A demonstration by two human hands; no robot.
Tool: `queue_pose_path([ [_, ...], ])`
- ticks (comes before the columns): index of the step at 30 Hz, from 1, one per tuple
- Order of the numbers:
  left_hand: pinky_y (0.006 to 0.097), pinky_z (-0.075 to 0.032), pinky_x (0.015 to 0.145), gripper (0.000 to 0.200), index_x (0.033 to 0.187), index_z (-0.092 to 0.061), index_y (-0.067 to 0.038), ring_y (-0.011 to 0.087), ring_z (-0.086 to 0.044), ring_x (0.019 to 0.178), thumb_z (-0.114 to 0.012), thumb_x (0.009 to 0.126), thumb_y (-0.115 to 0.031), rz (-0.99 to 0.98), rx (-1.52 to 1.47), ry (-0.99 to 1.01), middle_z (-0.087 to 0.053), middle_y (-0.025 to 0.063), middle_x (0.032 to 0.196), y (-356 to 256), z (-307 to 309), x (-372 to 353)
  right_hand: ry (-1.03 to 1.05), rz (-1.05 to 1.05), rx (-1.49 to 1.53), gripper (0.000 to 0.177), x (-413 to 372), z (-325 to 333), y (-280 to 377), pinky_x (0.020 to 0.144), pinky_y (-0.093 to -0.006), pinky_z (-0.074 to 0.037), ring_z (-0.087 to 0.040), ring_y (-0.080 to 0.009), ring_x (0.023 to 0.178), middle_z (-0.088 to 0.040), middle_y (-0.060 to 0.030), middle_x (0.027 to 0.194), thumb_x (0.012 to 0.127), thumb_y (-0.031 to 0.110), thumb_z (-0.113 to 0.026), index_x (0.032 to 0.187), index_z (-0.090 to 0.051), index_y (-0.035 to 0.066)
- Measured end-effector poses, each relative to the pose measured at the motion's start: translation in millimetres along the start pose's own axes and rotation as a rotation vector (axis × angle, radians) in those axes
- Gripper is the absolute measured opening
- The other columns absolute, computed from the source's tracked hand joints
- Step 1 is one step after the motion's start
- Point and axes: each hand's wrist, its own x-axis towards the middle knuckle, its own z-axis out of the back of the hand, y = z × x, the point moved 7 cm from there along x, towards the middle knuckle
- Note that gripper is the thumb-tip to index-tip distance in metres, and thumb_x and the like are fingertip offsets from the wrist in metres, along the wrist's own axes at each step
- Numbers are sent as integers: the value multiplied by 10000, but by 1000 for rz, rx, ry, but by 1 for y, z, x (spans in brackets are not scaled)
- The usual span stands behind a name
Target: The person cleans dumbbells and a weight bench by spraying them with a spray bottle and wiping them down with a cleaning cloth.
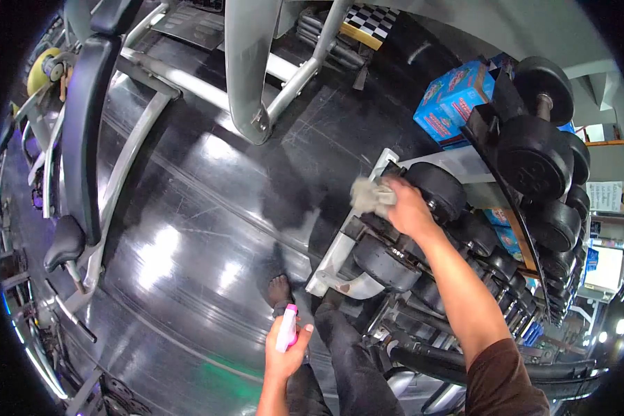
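Note:
My left hand (pixel 281 352) is wrapped round a small spray bottle (pixel 286 330) with a pink and white top, held low in front of my legs. In my right hand (pixel 410 211) a crumpled beige cloth (pixel 369 197) is bunched up, slightly blurred. The hand reaches over the end of the lower dumbbell rack (pixel 337 261), where a black dumbbell (pixel 435 188) lies just beyond my fingers. Nearer to me on the same rack rests another black dumbbell (pixel 387 263).
More dumbbells (pixel 536 156) line the upper tier at right. A blue box (pixel 453 102) sits beside the rack's far end. At left stands a padded bench (pixel 83 139) with a grey frame. Dark, shiny floor (pixel 194 208) lies between.

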Motion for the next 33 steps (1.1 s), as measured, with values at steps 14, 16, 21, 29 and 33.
queue_pose_path([
  [14, 281, -489, 606, 309, 1005, -622, -7, 97, -568, 638, -818, 814, -153, -129, 74, 21, -631, 34, 724, -49, 32, -2, 174, 27, -122, 602, 4, -4, 3, 1104, -400, -425, -517, -386, 1301, -524, -222, 1421, 724, -101, -548, 1303, -619, 47],
  [16, 286, -496, 608, 319, 1013, -628, -12, 101, -574, 636, -825, 809, -158, -159, 112, 36, -632, 36, 721, -50, 33, -5, 206, 102, -406, 469, -12, -42, -27, 1156, -402, -369, -397, -360, 1416, -405, -182, 1541, 892, -35, -467, 1346, -572, 19],
  [21, 304, -518, 651, 288, 999, -645, -22, 138, -618, 684, -825, 806, -137, -89, 201, 151, -658, 61, 786, -71, 14, -14, 455, 34, -251, 465, -41, -65, -54, 1111, -410, -411, -469, -366, 1353, -523, -201, 1426, 843, -33, -533, 1284, -637, 75],
  [29, 343, -526, 742, 276, 1039, -679, 2, 243, -664, 849, -790, 799, -78, -547, 222, 315, -667, 130, 1024, -118, -66, -20, -258, 86, 394, 374, -100, 26, -44, 929, -341, -515, -676, -281, 1065, -699, -142, 1147, 776, -47, -622, 1141, -654, 29],
  [33, 342, -522, 699, 251, 1008, -664, 11, 260, -663, 781, -793, 816, -84, -504, 224, 409, -666, 124, 889, -124, -122, -24, -819, -336, 617, 364, -220, 63, -113, 934, -304, -492, -654, -181, 1044, -695, -95, 1132, 829, -11, -656, 1191, -620, -13],
])
